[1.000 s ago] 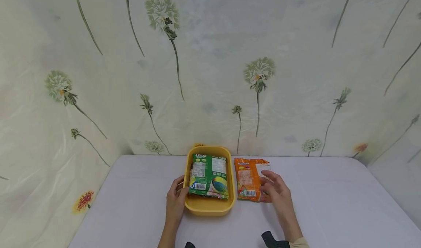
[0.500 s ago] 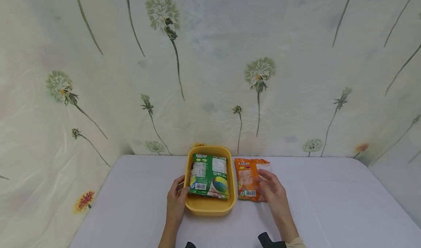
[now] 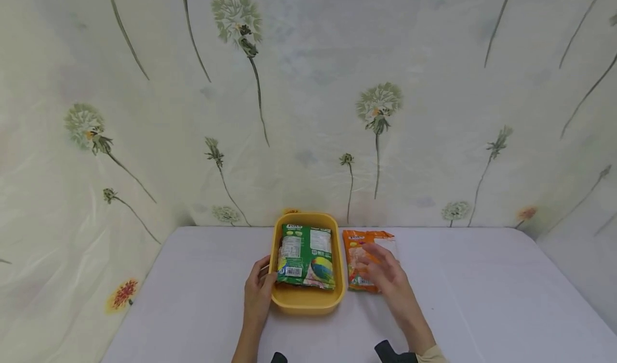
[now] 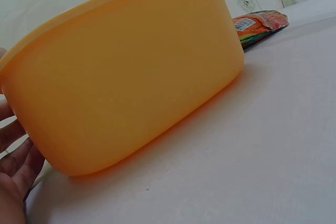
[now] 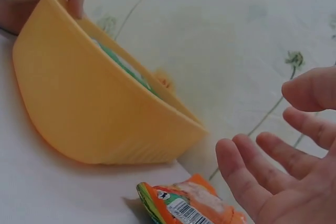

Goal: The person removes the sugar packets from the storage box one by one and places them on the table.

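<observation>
Head view: a person's two hands work at a white table [image 3: 482,299], seen from above; places below are given from the yellow tub.
Left hand [image 3: 257,293]: nearest the viewer, at the tub's left near corner, thumb hooked over the rim and fingers against the outer wall, so this grip holds the tub.
Yellow tub [image 3: 308,304]: sits flat on the table, long side running away from the viewer.
Green packet [image 3: 306,256]: lies flat inside the tub, barcode toward the viewer.
Right hand [image 3: 383,272]: just right of the tub, fingers spread and loose above the orange packet; this grip is open and holds nothing.
Orange packet [image 3: 361,258]: flat on the table just beside the tub's right wall, apart from it.
Doing it well: likely best to pinch the orange packet by its long edges, keep it level, and let the left hand steady the tub.
Backdrop: floral sheet [image 3: 308,100] beyond the tub's far end.
</observation>
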Demonstrator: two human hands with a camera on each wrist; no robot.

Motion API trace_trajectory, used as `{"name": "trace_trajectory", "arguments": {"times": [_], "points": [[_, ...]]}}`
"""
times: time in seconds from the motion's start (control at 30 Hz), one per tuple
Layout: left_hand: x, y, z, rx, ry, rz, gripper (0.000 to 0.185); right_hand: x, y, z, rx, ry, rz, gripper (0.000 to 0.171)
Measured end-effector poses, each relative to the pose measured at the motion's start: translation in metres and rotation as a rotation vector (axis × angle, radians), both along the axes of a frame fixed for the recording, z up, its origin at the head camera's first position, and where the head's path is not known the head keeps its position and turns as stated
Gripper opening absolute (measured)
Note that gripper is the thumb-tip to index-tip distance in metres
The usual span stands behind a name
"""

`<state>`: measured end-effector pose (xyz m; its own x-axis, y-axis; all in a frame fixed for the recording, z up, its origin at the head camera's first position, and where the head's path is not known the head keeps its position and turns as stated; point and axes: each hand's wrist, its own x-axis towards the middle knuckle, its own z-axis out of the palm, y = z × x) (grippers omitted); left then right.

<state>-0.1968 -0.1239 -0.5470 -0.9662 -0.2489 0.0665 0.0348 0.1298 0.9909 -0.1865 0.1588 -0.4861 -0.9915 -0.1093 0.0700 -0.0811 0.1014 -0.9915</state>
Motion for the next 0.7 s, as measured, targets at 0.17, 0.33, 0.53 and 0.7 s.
{"name": "trace_trajectory", "arguments": {"times": [0.17, 0.33, 0.53, 0.7], "points": [[0.001, 0.001, 0.000, 0.001, 0.002, 0.002, 0.039, 0.004, -0.002, 0.008, -0.035, -0.022, 0.011, 0.046], [0.001, 0.000, 0.000, 0.014, 0.007, 0.004, 0.039, 0.009, -0.011, 0.016, -0.083, -0.033, 0.063, 0.044], [0.002, 0.001, 0.000, 0.009, 0.008, 0.002, 0.040, 0.016, -0.020, 0.018, -0.099, -0.036, 0.132, 0.053], [0.002, 0.001, 0.001, 0.001, 0.005, -0.004, 0.040, 0.019, -0.025, 0.016, -0.062, -0.073, 0.131, 0.051]]}}
